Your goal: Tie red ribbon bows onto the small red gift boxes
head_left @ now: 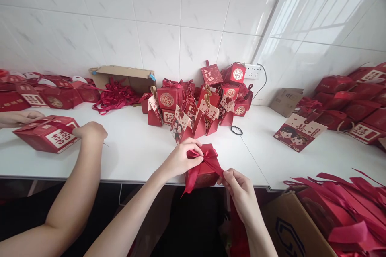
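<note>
The left hand (pixel 181 156) comes in from the lower left with its forearm stretched long across the table (pixel 135 148) edge, wrist bent slightly, thumb and forefinger pinched on a loop of the red ribbon bow (pixel 205 156). The right hand (pixel 238 188) rises from below with its wrist turned in, fingers curled and pinched on the ribbon's other side, just at the bow's right loop. Both hands are closed on the ribbon, close together with the bow between them.

Under the bow sits a small red gift box (pixel 200 176), squarish, its card matte, resting at the table's near edge between the two hands. The ribbon is satin, glossy, with one tail hanging down over the box's front left corner.

Just beyond the hands stands a cluster of finished red boxes (pixel 199 104), some cube-shaped with gold round emblems, some tapered with tan loop handles. A black hair tie (pixel 237 130) lies beyond the right hand.

Left of the left hand, another person's arm (pixel 75 192) reaches to a flat red box (pixel 48 134). Farther that way lie a heap of loose ribbons (pixel 116 94) and an open cardboard box (pixel 126 74). Right of the right hand, a brown carton (pixel 298 229) holds more red ribbons.
</note>
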A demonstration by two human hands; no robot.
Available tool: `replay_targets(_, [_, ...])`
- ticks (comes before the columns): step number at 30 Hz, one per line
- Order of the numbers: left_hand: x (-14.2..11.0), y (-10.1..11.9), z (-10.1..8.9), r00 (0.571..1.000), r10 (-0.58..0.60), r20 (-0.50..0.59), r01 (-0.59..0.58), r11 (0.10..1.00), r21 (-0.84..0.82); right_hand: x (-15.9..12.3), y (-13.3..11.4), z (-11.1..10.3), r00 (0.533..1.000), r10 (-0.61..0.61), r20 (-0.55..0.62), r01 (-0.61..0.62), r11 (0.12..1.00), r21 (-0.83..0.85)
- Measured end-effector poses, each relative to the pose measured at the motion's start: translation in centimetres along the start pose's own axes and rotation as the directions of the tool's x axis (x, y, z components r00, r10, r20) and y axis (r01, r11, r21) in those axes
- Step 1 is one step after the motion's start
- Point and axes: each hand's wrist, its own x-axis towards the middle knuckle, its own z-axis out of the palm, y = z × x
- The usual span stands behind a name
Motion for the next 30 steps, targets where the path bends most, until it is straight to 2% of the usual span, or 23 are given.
replay_targets(3, [0.0, -0.1, 0.0, 1.0, 0.003, -0.001, -0.003, 1.0, 0.001, -0.9, -0.9, -0.3, 0.995, 0.003, -0.099, -0.006, 1.0, -0.025])
replay_targets(5, [0.0, -0.2, 0.0, 1.0, 0.004, 0.005, -0.005, 1.0, 0.005, -2.0, -1.9, -0.4, 0.99, 0.022, -0.14, -0.041, 0.99, -0.132])
replay_targets(6, [0.1, -0.2, 0.0, 1.0, 0.005, 0.01, -0.006, 1.0, 0.006, -2.5, -2.4, -0.4, 0.992, 0.036, -0.118, -0.06, 0.978, -0.2])
replay_targets(9, [0.1, -0.2, 0.0, 1.0, 0.01, 0.012, -0.01, 1.0, 0.002, -3.9, -3.5, 0.6, 0.989, 0.087, 0.116, -0.043, 0.941, -0.335])
replay_targets(12, [0.1, -0.2, 0.0, 1.0, 0.014, 0.007, -0.014, 1.0, -0.007, -4.5, -3.9, 2.5, 0.938, 0.106, 0.331, 0.018, 0.936, -0.351])
replay_targets(15, [0.1, -0.2, 0.1, 1.0, 0.013, 0.007, -0.013, 1.0, -0.017, -4.5, -3.7, 4.5, 0.903, 0.09, 0.419, 0.054, 0.946, -0.32])
replay_targets(17, [0.1, -0.3, 0.1, 1.0, 0.011, 0.008, -0.011, 1.0, -0.023, -4.4, -3.3, 5.3, 0.883, 0.097, 0.46, 0.035, 0.962, -0.269])
replay_targets(19, [0.1, -0.3, 0.1, 1.0, 0.013, 0.009, -0.013, 1.0, -0.028, -4.1, -2.9, 5.8, 0.88, 0.121, 0.459, -0.035, 0.981, -0.191])
replay_targets(23, [0.1, -0.3, 0.1, 1.0, 0.008, 0.013, -0.007, 0.999, -0.035, -3.1, -2.3, 6.2, 0.92, 0.143, 0.364, -0.154, 0.988, 0.0])
replay_targets(26, [0.1, -0.3, 0.1, 1.0, 0.003, 0.013, -0.002, 0.999, -0.046, -2.4, -2.4, 6.3, 0.938, 0.106, 0.33, -0.127, 0.991, 0.041])
replay_targets(30, [0.0, -0.2, 0.1, 1.0, -0.004, 0.013, 0.004, 0.998, -0.059, -2.2, -2.4, 6.5, 0.942, 0.067, 0.328, -0.07, 0.998, -0.004])
